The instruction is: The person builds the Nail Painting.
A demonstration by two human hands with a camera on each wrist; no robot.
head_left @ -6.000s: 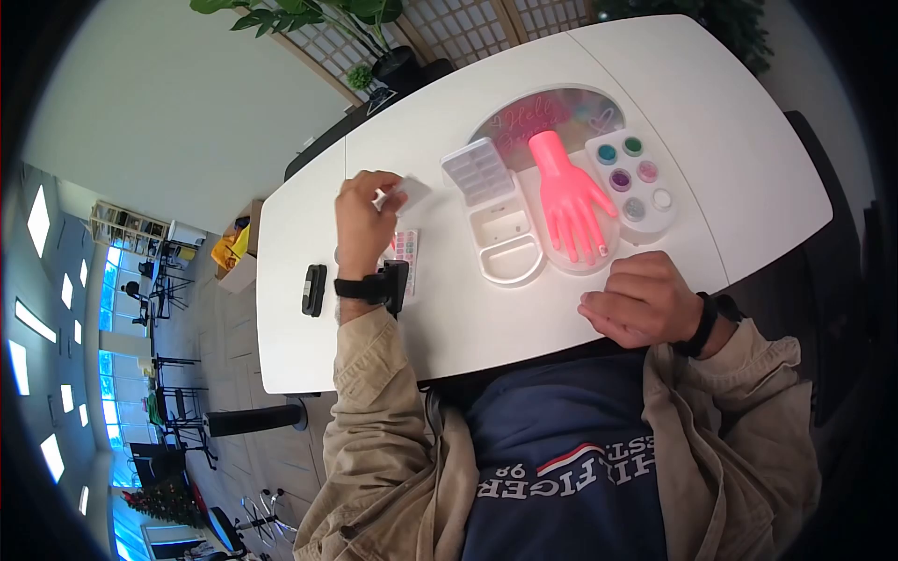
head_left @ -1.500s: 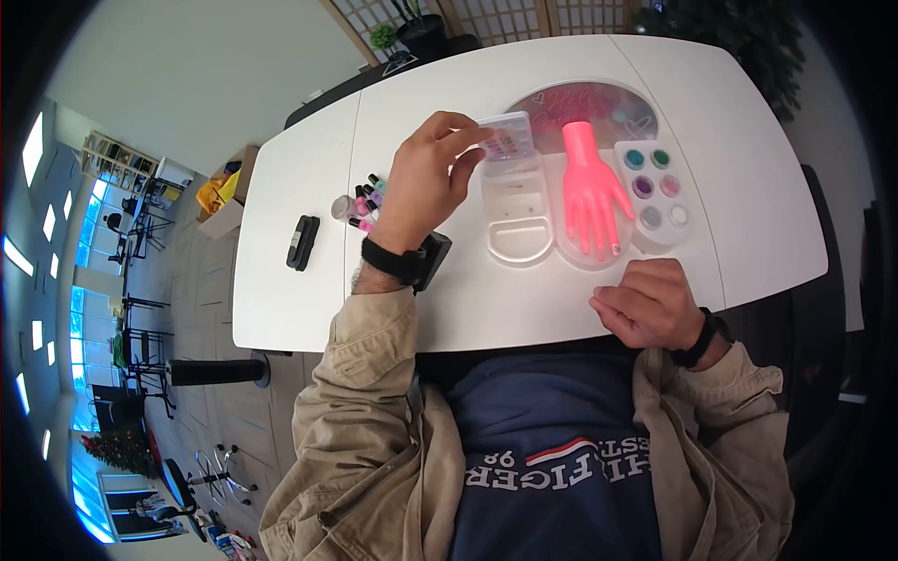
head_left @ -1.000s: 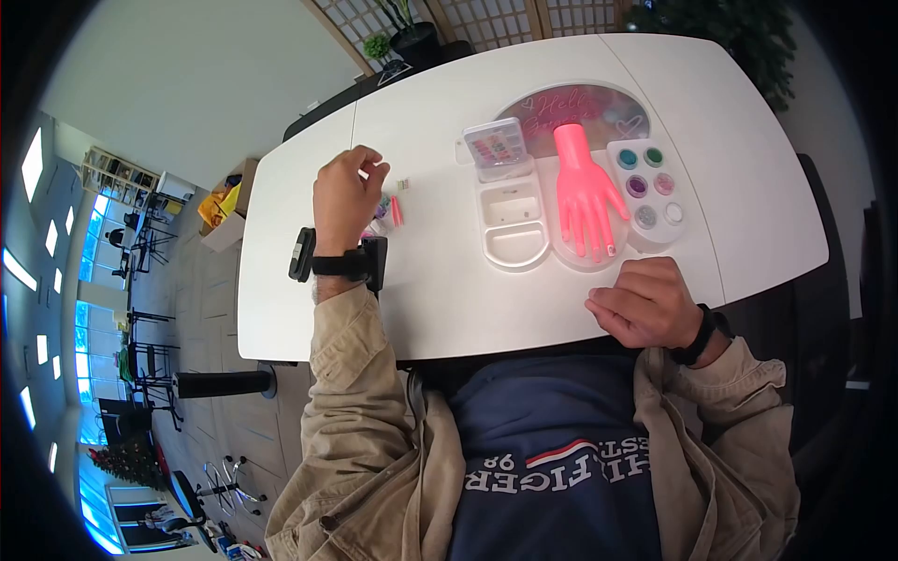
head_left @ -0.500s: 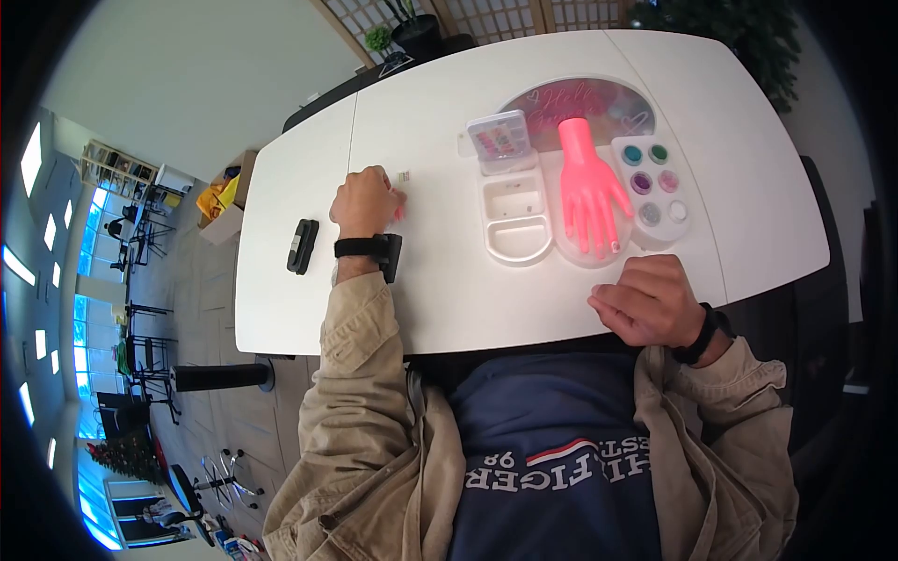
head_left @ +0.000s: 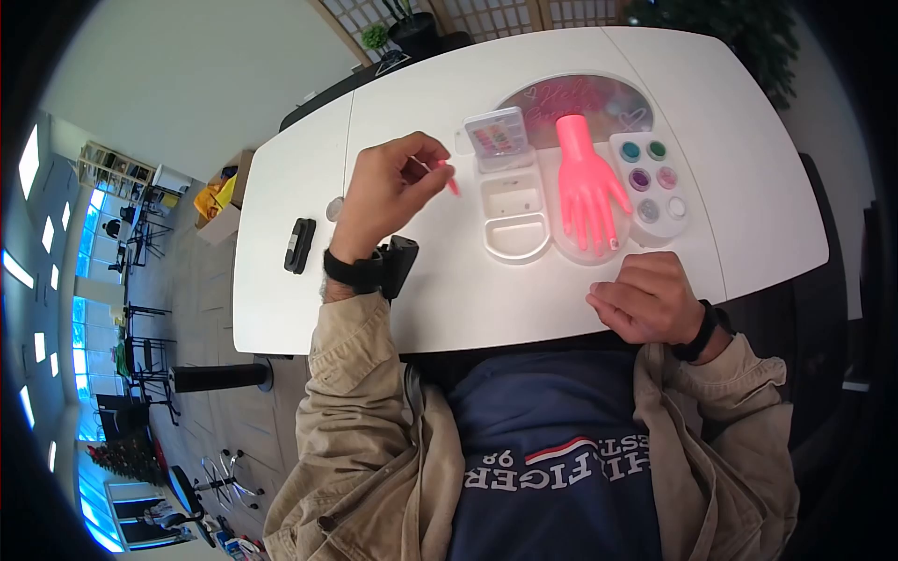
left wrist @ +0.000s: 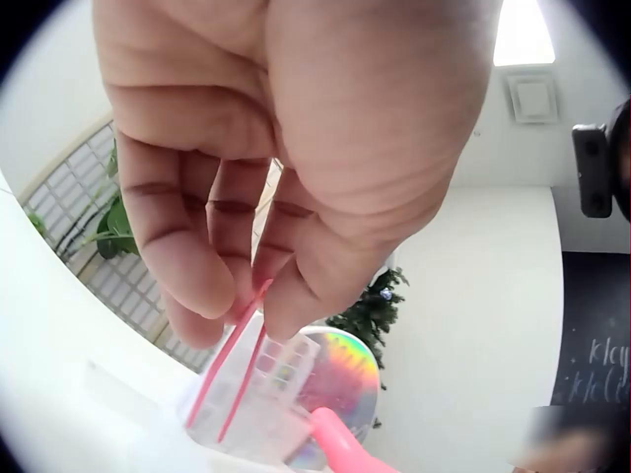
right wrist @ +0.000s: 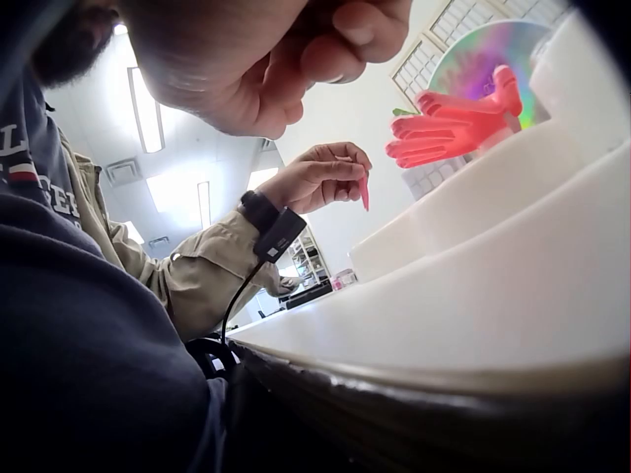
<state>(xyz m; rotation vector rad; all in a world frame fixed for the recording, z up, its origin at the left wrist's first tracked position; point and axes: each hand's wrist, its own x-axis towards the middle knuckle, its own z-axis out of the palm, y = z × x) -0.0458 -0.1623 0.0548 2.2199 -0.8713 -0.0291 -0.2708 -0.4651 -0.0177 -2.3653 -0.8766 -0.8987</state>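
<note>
Thumb and fingers of my left hand (head_left: 388,194) pinch a pair of pink tweezers (head_left: 455,184), tips pointing down, above the table left of the white two-part tray (head_left: 514,224). In the left wrist view the two thin tweezer arms stand slightly apart. A clear lidded box (head_left: 498,137) stands raised behind the tray, with a sheet of small coloured pieces showing through it. The pink practice hand (head_left: 586,187) lies on its white base, a small decoration on one nail. My right hand (head_left: 645,297), loosely curled and holding nothing, rests near the table's front edge.
Several glitter pots (head_left: 639,179) sit in a white holder right of the practice hand. Behind it stands an oval mirror (head_left: 599,101). A black stapler-like object (head_left: 299,245) and a small clear jar (head_left: 335,208) are at the left.
My left hand left the clear box, where the coloured sheet now shows, reached left to the small items, and came back rightward and up with the pink tweezers. The right hand stayed put.
</note>
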